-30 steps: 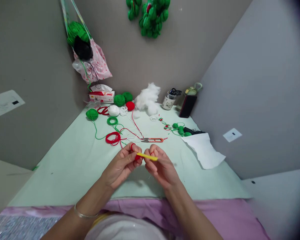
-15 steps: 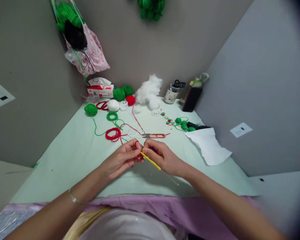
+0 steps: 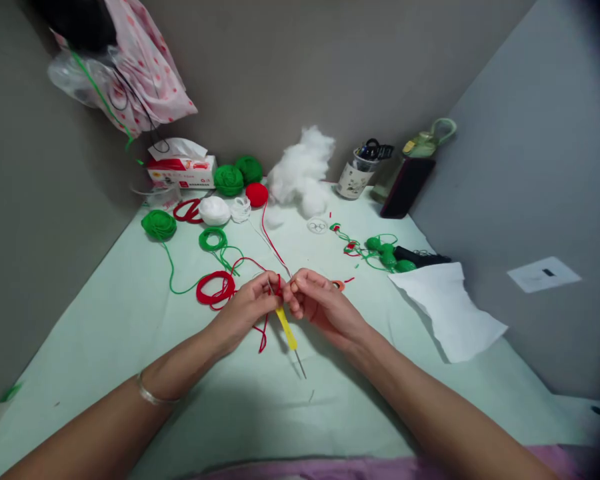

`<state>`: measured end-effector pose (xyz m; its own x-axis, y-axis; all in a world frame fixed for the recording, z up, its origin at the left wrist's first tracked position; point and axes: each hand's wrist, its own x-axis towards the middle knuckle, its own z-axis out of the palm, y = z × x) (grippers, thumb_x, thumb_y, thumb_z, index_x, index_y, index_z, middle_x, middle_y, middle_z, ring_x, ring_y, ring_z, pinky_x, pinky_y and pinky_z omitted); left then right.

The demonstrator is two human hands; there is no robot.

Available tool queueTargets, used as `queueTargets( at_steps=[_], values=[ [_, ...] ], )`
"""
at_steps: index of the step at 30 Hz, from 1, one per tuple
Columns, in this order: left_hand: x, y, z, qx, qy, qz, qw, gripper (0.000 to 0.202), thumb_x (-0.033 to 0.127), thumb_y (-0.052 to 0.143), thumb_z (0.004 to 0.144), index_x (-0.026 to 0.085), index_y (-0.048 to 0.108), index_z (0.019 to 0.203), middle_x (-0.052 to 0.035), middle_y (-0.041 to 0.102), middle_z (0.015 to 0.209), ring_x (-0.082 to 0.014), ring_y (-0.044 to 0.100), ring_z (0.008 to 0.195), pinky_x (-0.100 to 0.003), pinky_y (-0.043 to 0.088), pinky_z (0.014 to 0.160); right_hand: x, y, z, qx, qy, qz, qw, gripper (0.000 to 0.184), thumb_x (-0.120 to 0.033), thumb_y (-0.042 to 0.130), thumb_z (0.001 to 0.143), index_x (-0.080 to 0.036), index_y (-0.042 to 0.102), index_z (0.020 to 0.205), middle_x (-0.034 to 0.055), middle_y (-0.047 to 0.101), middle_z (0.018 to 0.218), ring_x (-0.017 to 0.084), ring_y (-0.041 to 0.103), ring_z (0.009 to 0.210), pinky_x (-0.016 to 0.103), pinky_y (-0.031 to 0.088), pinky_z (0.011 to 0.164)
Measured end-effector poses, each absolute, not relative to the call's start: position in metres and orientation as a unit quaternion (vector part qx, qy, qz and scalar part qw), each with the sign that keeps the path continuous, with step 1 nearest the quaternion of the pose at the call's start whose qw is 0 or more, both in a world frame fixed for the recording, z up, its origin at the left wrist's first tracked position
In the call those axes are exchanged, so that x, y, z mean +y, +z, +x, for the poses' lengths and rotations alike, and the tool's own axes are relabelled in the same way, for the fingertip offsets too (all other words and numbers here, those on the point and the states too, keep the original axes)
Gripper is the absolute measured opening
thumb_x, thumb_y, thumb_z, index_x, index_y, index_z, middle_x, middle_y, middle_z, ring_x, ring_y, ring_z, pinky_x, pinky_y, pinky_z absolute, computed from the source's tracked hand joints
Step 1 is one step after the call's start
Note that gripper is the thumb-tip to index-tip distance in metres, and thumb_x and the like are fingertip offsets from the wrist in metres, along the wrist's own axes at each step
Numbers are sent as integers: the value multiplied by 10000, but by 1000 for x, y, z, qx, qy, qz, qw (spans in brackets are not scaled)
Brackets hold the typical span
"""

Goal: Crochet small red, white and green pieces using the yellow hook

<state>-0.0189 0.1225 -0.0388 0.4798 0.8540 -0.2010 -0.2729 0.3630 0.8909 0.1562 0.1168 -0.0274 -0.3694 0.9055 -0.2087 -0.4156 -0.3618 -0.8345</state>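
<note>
My left hand point(image 3: 247, 308) is closed around a crochet hook with a yellow handle point(image 3: 287, 328), whose bare metal end points down toward the table. Red yarn point(image 3: 279, 285) loops at the same fingers, and a strand hangs below them. Close beside it, my right hand point(image 3: 327, 307) pinches red yarn between thumb and forefinger, its other fingers curled. The fingertips of both hands nearly meet, so the small work between them is partly hidden. Orange-handled thread snips point(image 3: 339, 285) show only in part behind my right hand. A red yarn coil point(image 3: 201, 291) lies left of my hands.
Behind stand green yarn balls point(image 3: 229, 180), a red ball point(image 3: 257, 195), a white ball point(image 3: 215, 211), a tissue box point(image 3: 183, 172) and white stuffing point(image 3: 300, 173). To the right are a pen cup point(image 3: 354, 180), a phone point(image 3: 407, 189), green crocheted pieces point(image 3: 387, 255) and white paper point(image 3: 430, 303).
The crochet hook has passed from my right hand to my left, and my right fingers now pinch yarn. My right hand now covers most of the snips. The view has moved nearer the table.
</note>
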Motion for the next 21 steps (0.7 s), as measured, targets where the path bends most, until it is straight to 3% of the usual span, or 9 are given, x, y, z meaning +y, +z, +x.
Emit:
queueTargets(
  at_steps=[2, 5, 8, 15, 21],
  values=[
    [122, -45, -18, 370, 369, 434, 734, 113, 230, 711, 871, 210, 600, 882, -6, 697, 783, -166, 638, 720, -297, 485, 728, 116, -30, 156, -321, 768, -345, 433, 344, -452, 831, 847, -196, 618, 761, -12, 673, 719, 83, 512, 552, 215, 390, 533],
    [122, -47, -17, 413, 360, 459, 699, 133, 188, 708, 799, 216, 579, 807, 52, 584, 658, -118, 468, 559, -257, 349, 563, 115, -30, 154, -316, 779, -365, 401, 331, -403, 790, 855, -199, 574, 708, -63, 522, 583, 73, 370, 495, 224, 292, 495],
    [122, -45, -15, 448, 352, 489, 661, 162, 127, 680, 694, 220, 549, 717, 80, 460, 610, -114, 372, 569, -255, 273, 547, 113, -28, 152, -369, 748, -406, 372, 309, -353, 717, 856, -212, 512, 672, -95, 369, 557, 78, 240, 515, 240, 204, 504],
    [123, -47, -16, 495, 311, 525, 619, 150, 157, 630, 640, 234, 503, 662, 72, 445, 592, -134, 357, 601, -266, 258, 552, 104, -28, 157, -598, 557, -494, 297, 321, -346, 630, 935, -231, 438, 705, -66, 373, 658, 118, 307, 622, 276, 251, 573],
    [125, -50, -25, 480, 291, 514, 648, 144, 209, 672, 699, 229, 530, 713, 67, 486, 623, -123, 398, 579, -249, 302, 531, 113, -28, 163, -533, 618, -485, 314, 356, -432, 648, 945, -229, 477, 707, -70, 397, 640, 115, 329, 604, 285, 258, 576]
  ],
)
